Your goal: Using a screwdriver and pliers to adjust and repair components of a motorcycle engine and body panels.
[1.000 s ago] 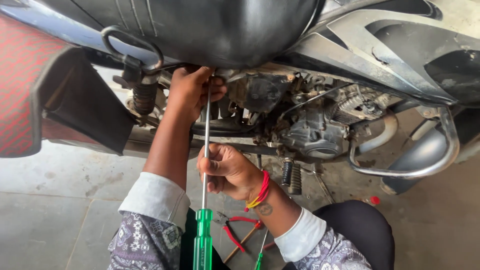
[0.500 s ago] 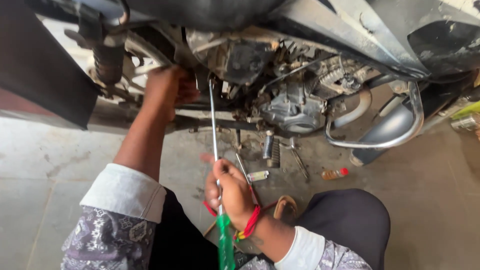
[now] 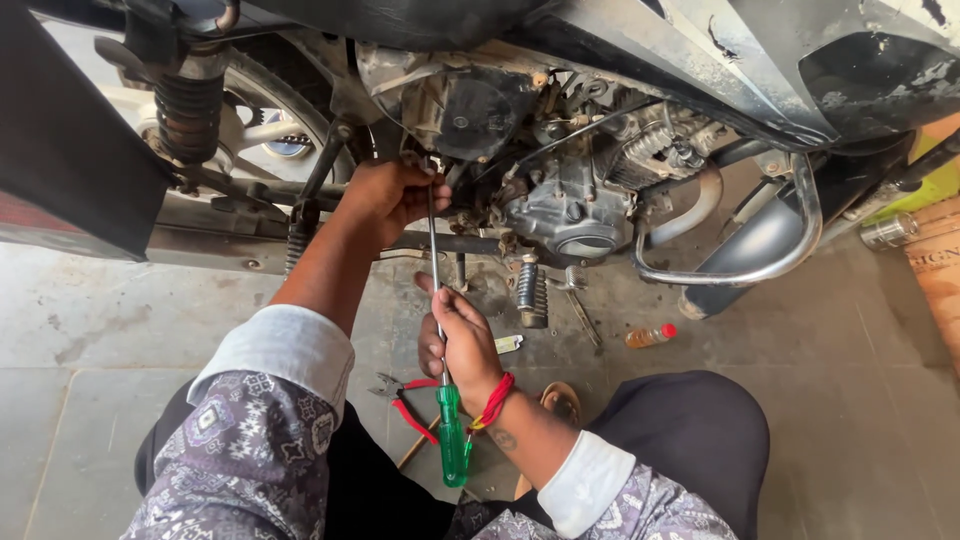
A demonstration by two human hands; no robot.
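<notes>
A long screwdriver (image 3: pixel 436 262) with a green handle (image 3: pixel 451 436) points up into the underside of a motorcycle engine (image 3: pixel 560 195). My right hand (image 3: pixel 458 342) grips its steel shaft just above the handle. My left hand (image 3: pixel 391 196) reaches up to the engine, fingers closed around the tip of the shaft next to a dark round cover (image 3: pixel 470 115). A red thread band sits on my right wrist.
Red-handled pliers (image 3: pixel 408 402) lie on the grey floor between my knees. A small orange bottle with a red cap (image 3: pixel 648 336) lies under the chrome exhaust and crash guard (image 3: pixel 745 270). The rear shock spring (image 3: pixel 183 110) is at the left; a cardboard box (image 3: pixel 935 265) at the right.
The view has shifted so the engine sits higher and more central. My right hand has slid down the shaft toward the green handle. My left hand stays at the tip.
</notes>
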